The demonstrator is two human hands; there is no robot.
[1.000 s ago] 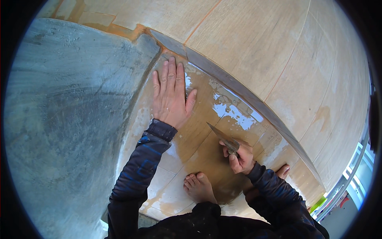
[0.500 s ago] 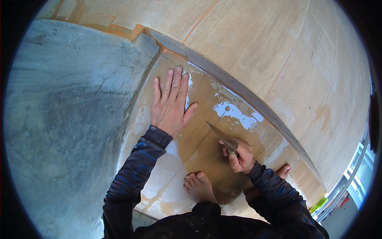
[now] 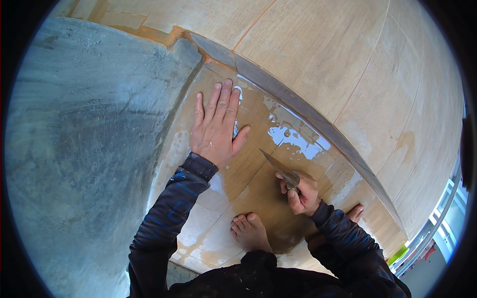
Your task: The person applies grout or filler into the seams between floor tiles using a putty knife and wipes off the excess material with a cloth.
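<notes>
My left hand (image 3: 214,124) lies flat, palm down, on the wet wood-look tiles (image 3: 248,169), its fingers stretched toward the far edge. In my right hand (image 3: 302,193) is a pointed trowel (image 3: 279,167). Its handle is mostly hidden in my closed fingers, and the narrow blade points up and to the left above the tiles. Whether the tip touches the surface I cannot tell. Water (image 3: 295,141) pools on the tiles to the right of my left hand.
On the left stands a grey cement surface (image 3: 99,129). A dark edging strip (image 3: 298,106) divides the wet tiles from a wider tiled area (image 3: 333,54) beyond. My bare foot (image 3: 250,232) rests on the tiles below. Metal railing (image 3: 437,223) and something bright green (image 3: 397,255) show at the right.
The whole view has shifted very slightly. My left hand still lies flat and the trowel stays in my right hand, in nearly the same place.
</notes>
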